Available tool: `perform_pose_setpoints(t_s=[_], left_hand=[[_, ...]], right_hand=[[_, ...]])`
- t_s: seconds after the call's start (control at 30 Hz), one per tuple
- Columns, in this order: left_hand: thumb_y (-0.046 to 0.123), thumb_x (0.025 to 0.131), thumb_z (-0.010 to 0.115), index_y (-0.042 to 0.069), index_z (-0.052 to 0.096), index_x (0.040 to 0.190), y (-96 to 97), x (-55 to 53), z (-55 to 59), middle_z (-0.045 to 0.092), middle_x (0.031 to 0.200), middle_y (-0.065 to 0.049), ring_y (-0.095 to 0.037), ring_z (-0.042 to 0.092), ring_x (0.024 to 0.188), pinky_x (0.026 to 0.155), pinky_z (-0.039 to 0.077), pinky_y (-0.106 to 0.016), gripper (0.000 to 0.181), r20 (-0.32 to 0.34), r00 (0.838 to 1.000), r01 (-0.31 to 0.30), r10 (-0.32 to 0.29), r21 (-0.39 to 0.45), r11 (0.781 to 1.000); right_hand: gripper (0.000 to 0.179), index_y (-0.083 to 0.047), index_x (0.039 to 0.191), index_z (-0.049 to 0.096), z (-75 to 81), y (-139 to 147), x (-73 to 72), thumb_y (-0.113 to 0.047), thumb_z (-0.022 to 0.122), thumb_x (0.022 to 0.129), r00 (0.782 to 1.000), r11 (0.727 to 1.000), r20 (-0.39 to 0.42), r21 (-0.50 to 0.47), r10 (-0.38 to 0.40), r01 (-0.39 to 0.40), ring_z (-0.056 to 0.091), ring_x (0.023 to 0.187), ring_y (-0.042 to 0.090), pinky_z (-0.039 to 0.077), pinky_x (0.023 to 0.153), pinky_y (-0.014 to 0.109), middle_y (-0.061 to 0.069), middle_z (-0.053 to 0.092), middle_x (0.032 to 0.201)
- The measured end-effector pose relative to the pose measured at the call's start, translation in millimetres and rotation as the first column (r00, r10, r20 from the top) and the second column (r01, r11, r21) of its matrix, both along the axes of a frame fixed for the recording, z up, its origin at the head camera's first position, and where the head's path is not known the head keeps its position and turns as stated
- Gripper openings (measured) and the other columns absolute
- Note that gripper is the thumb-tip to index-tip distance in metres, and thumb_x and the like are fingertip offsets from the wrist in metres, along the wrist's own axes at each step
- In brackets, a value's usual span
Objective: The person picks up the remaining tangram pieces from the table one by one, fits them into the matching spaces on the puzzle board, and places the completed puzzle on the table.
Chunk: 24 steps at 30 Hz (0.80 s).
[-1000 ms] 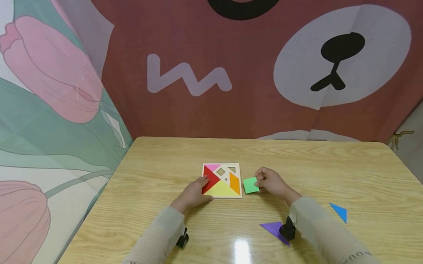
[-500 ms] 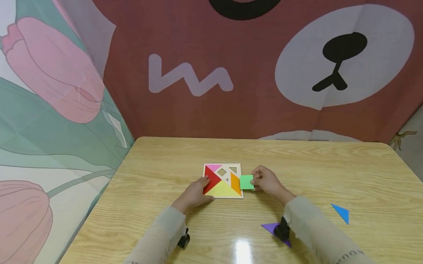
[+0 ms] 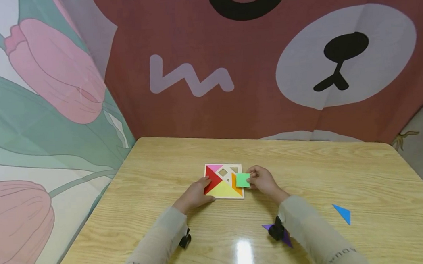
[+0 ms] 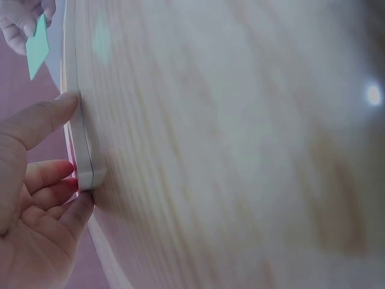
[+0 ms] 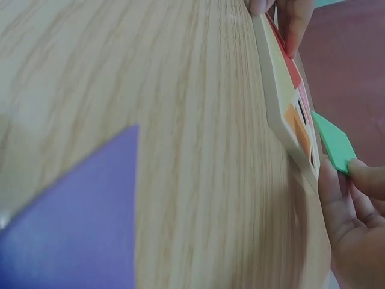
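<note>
A tangram board (image 3: 230, 174) lies on the table with a red triangle (image 3: 210, 174), a yellow triangle (image 3: 224, 191), a pink piece (image 3: 213, 167) and an orange parallelogram (image 3: 234, 183) set in it. Bare recesses with cut-out holes show at its upper right. My left hand (image 3: 194, 194) grips the board's near left corner, thumb at the near edge and fingertips on the red triangle. Between thumb and fingers my right hand (image 3: 263, 180) pinches a green square (image 3: 242, 180). In the right wrist view the square (image 5: 334, 143) is tilted and raised above the board's right side.
A purple triangle (image 3: 286, 239) lies under the right wrist, partly hidden by the black wrist camera (image 3: 276, 229). Farther right is a blue triangle (image 3: 343, 213). Behind the wooden table (image 3: 176, 154) hangs a printed bear cloth (image 3: 252, 85).
My right hand has moved left with the green square, from beside the board to over its right edge and part of the orange piece. The left hand keeps its hold.
</note>
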<state>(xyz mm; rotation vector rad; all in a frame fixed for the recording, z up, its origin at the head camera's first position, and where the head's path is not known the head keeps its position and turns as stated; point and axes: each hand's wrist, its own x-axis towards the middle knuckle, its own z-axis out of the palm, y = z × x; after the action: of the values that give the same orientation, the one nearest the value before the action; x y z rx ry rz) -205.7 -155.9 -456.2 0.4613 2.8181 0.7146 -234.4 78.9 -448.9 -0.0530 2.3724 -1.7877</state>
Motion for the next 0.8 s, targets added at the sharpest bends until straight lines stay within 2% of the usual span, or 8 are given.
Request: perform_pose_setpoints(t_s=[0.27,0.6,0.8], left_hand=[[0.029,0.075,0.066,-0.002,0.038,0.128,1.0,1.2,2.6,0.033,0.134,-0.014,-0.029,0.028,0.123,0.098,0.026,-0.037,0.068,0.001,1.0,0.005,-0.005,-0.006,1.0],[0.029,0.076,0.066,-0.001,0.038,0.128,1.5,-0.3,0.9,0.033,0.134,-0.013,-0.027,0.028,0.123,0.098,0.026,-0.036,0.067,-0.003,1.0,0.001,-0.001,-0.018,1.0],[0.032,0.075,0.066,-0.002,0.039,0.127,1.0,1.6,3.6,0.034,0.133,-0.014,-0.028,0.029,0.122,0.097,0.028,-0.037,0.068,-0.004,1.0,0.006,-0.006,-0.006,1.0]], right_hand=[[0.023,0.009,0.098,0.051,-4.6,-11,-3.8,0.013,0.055,0.075,0.997,0.995,0.022,-0.058,-0.074,0.075,0.051,0.063,0.015,0.051,0.061,0.032,0.015,0.049,0.079],[0.023,0.008,0.098,0.05,-3.3,-20,-6.4,0.01,0.055,0.077,0.994,0.991,0.025,-0.076,-0.11,0.112,0.05,0.06,0.013,0.051,0.057,0.026,0.012,0.048,0.078],[0.023,0.009,0.098,0.049,-2.4,-25,-8.0,0.009,0.056,0.076,0.99,0.986,0.028,-0.091,-0.136,0.138,0.05,0.057,0.012,0.05,0.056,0.025,0.011,0.048,0.075]])
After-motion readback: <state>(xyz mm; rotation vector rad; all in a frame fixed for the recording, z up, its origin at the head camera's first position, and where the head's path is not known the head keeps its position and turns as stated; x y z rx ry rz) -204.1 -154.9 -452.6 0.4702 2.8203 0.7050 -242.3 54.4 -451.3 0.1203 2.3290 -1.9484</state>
